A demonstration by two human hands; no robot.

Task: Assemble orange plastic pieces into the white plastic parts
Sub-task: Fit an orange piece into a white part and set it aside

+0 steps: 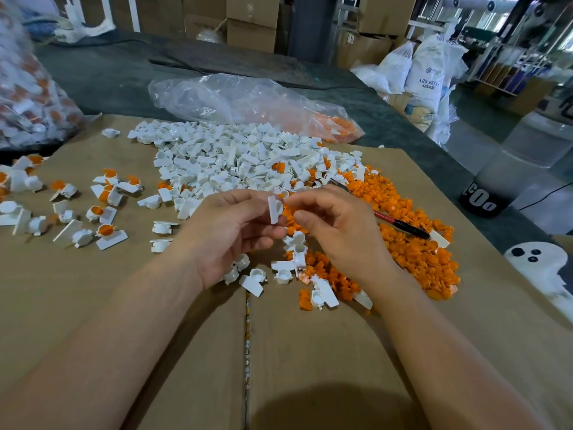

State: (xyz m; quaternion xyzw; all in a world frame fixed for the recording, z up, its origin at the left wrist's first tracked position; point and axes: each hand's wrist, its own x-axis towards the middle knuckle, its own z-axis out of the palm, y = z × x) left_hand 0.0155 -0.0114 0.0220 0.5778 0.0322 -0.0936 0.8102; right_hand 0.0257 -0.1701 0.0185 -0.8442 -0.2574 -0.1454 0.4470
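My left hand (231,231) pinches a white plastic part (274,208) and holds it upright above the cardboard, its round cup turned to the right. My right hand (336,226) sits just right of it, fingers curled, fingertips close to the cup; I cannot tell whether it holds an orange piece. A big pile of white parts (235,156) lies behind my hands. A heap of orange pieces (403,231) spreads to the right. Assembled white parts with orange inserts (105,209) lie scattered at the left.
Cardboard (130,305) covers the table. A red and black pen (403,225) lies on the orange heap. A clear plastic bag (248,103) holding orange pieces lies behind, another bag (28,88) of assembled parts at far left. Boxes and sacks stand beyond.
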